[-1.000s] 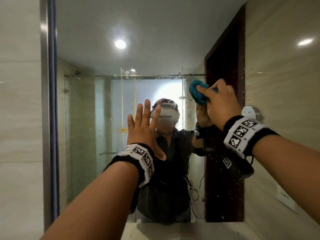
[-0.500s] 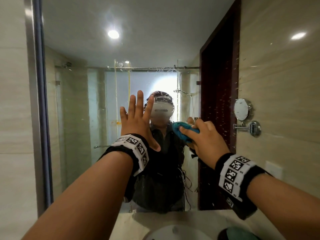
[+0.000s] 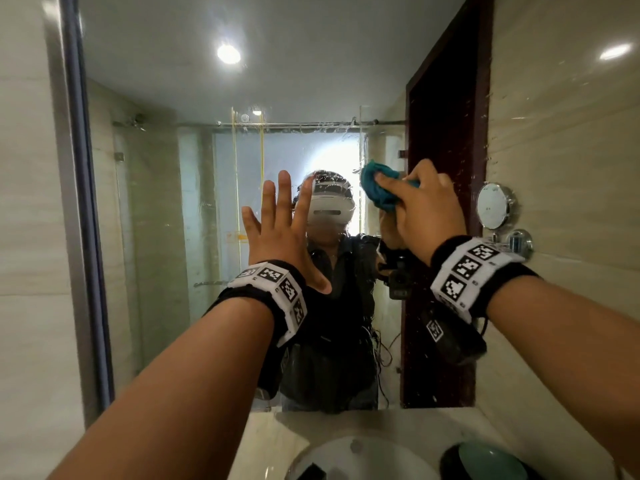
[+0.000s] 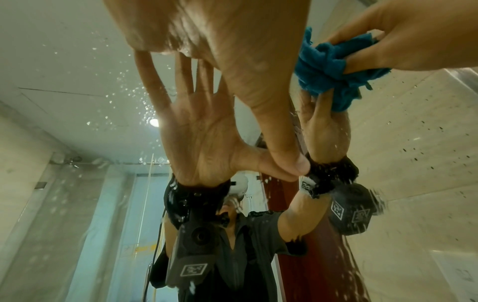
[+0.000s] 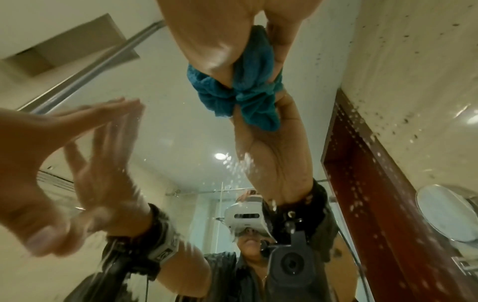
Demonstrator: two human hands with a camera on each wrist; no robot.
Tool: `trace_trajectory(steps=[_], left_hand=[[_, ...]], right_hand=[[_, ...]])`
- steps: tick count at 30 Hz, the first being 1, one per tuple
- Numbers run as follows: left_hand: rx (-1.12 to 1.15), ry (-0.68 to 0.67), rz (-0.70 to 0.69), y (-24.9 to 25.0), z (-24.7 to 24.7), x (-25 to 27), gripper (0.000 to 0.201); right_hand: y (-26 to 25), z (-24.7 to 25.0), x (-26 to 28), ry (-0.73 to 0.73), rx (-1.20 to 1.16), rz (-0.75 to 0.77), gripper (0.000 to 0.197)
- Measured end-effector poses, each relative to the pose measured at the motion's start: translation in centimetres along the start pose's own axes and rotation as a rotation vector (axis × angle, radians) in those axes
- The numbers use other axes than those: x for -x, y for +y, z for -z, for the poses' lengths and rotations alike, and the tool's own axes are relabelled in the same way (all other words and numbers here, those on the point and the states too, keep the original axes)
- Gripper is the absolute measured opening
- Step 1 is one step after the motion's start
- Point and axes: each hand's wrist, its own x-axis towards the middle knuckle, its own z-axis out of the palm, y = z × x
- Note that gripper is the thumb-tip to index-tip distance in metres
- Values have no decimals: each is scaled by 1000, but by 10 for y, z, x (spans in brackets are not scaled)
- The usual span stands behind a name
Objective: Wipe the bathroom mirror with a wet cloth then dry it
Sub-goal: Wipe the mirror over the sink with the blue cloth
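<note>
Where: on the mirror (image 3: 156, 202), glass dead ahead at 12 o'clock, running from the steel frame at 9 o'clock to the tiled wall (image 3: 568, 168) at 3.
Cloth: teal cloth (image 3: 379, 188) bunched up, pressed on the glass at approx 1 o'clock, just beside my reflected headset.
R hand: my right hand (image 3: 424, 209) has fingers & thumb curled tight round the cloth, knuckles toward me.
L hand: my left hand (image 3: 280, 233) is spread flat, fingers straight, tips on the glass at 11 o'clock; holds nothing, just bracing.
Change: half a sec ago the cloth was lower, chest height in the reflection; a sec ago it was high up by the door edge. Now it's back up near head level, so I'm scrubbing up-down strokes. L hand hasn't shifted.
Meaning: prob. wet pass only partly done; droplets & streaks show along the 2–3 o'clock side. Drying not begun.
Around: basin (image 3: 363, 459) at 6 o'clock, green dish (image 3: 491, 462) at 5, small round wall mirror (image 3: 493, 204) at 3.
</note>
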Motion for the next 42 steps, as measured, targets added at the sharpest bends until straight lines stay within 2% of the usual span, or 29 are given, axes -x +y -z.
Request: trace_trajectory(steps=[5,10,14,18,19,23,25,28,32,35,39,42], left_hand=[[13,-6,16,3,-1,4,161],[32,-29,40,9,-17,20,160],[34,-23,45,11,-26,27,157],[30,-16,39,10,-26,26,156],[31,-20,36,10,-26,26,156],[36,-27,28,9,-26,24,158],[37,-20,32,8,-27,23,158],[20,-9,47,11,-27,25,159],[14,-3,28,11,-25,29,155],[2,18,-36,8,-36,54,143],[-119,-27,-114,5,-65,100,141],[-142,-76,-103,2,-84,119,142]], right_hand=[[-3,-12,18,2,-35,58,47],[-12,-38,66,-80,74,218,73],[-20,-54,109,-155,135,291,77],[-17,-48,108,-164,125,322,78],[-14,-43,103,-152,118,297,76],[6,-31,91,-66,1,35,60],[10,-34,99,-74,27,49,64],[7,-45,134,-141,111,186,75],[3,-63,190,-225,174,303,77],[1,-67,206,-263,155,266,79],[-3,-56,188,-224,117,244,71],[-8,-48,159,-165,45,56,61]])
